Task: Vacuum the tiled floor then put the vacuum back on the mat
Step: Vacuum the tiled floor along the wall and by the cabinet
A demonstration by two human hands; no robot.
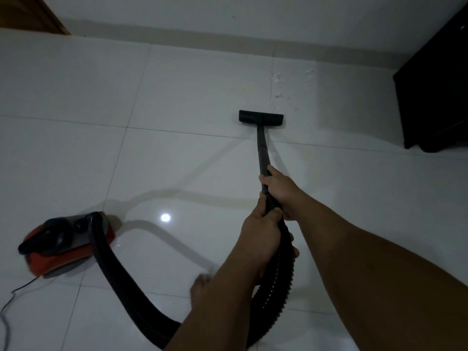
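A red and black canister vacuum (68, 243) sits on the glossy white tiled floor (177, 97) at the lower left. Its ribbed black hose (119, 285) loops down and back up to a black wand (262, 150). The wand ends in a flat black floor nozzle (260, 118) resting on the tiles ahead. My right hand (278, 188) grips the wand higher up. Just below it, my left hand (260, 229) grips the wand where it meets the hose. No mat is in view.
Dark furniture (435, 92) stands at the right. White scraps (279, 83) lie on the tiles beyond the nozzle, near the wall (228, 16). A wooden door edge (33, 13) is at top left. The power cord (10, 300) trails at bottom left. My bare foot (202, 287) shows under my left arm.
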